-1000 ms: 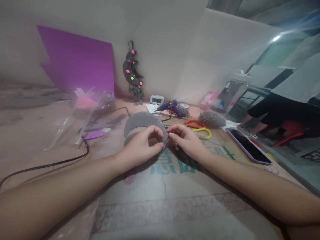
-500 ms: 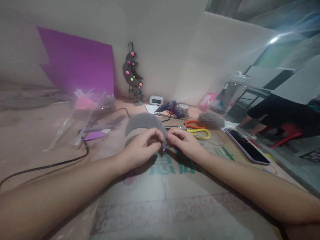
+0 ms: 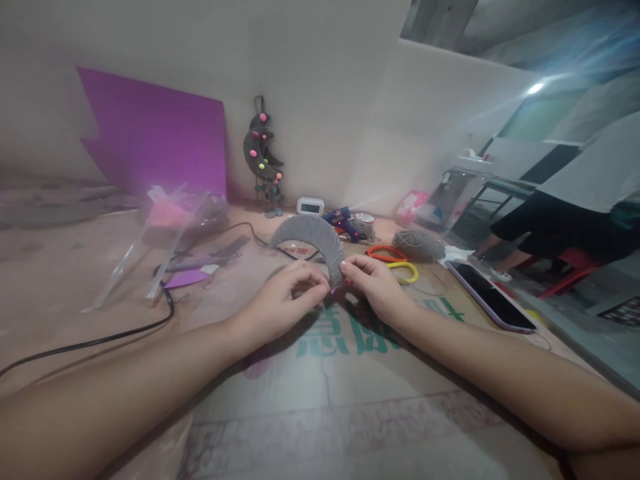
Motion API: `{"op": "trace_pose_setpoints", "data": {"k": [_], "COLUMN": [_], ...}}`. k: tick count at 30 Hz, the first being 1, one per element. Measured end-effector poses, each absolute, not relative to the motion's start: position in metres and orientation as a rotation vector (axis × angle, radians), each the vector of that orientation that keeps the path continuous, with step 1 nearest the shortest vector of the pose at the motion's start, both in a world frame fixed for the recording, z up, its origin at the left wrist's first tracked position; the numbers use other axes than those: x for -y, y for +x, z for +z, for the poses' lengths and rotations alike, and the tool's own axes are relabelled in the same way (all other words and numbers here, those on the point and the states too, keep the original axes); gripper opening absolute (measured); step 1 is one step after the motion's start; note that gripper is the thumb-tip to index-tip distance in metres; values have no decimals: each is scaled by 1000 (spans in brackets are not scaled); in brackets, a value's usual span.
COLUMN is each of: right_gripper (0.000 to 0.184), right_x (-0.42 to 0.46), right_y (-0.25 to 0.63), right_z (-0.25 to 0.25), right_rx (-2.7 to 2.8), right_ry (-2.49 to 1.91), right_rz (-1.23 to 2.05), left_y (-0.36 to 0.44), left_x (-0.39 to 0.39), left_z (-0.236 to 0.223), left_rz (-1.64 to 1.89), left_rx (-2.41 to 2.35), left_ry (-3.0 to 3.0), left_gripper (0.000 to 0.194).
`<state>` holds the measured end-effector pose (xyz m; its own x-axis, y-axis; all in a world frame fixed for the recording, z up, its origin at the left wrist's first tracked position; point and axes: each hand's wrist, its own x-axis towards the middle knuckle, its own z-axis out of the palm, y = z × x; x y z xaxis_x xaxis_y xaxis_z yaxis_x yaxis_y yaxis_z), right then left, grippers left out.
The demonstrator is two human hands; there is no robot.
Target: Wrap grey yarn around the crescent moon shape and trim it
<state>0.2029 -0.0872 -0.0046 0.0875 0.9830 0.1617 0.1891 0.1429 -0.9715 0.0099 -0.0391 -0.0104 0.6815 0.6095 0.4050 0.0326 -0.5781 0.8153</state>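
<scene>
A crescent [image 3: 313, 233] wrapped in gray yarn is held up over the cardboard, its curve arching to the left. My left hand [image 3: 287, 297] pinches its lower tip between thumb and fingers, where a bit of purple shows. At the crescent's right edge, my right hand [image 3: 373, 283] has its thumb and forefinger pressed together, close to the tip; whatever lies between them is too small to make out. Behind the right hand lies a ball of gray yarn [image 3: 417, 245], with a thin strand on the board in front of it.
Scissors with orange [image 3: 385, 253] and yellow handles, a blue glue gun [image 3: 345, 223] and a white clock [image 3: 310, 206] lie beyond my hands. A phone [image 3: 490, 297] rests at right. Glue sticks [image 3: 177, 247] and a black cord [image 3: 100, 343] are left. A person [image 3: 565, 187] stands far right.
The crescent has tilted and shifted right, showing more of its inner curve. My right fingertips have moved from slightly apart to the crescent's edge. The view has tilted slightly.
</scene>
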Motion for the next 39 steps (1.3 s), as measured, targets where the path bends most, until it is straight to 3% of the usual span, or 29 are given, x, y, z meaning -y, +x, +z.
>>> {"op": "trace_pose_setpoints", "data": {"k": [9,39], "right_gripper": [29,34], "right_x": [92,95], "right_y": [200,198], "right_z": [-8,-2], "right_rx": [1593,1722], "right_ry": [-1287,-1323], "right_rz": [866,787], "left_y": [9,10], "left_x": [34,34], "left_z": [-7,-8], "left_rz": [814,805], "left_rx": [-803,-710], "left_ry": [2064,1961], "left_gripper": [32,33]}}
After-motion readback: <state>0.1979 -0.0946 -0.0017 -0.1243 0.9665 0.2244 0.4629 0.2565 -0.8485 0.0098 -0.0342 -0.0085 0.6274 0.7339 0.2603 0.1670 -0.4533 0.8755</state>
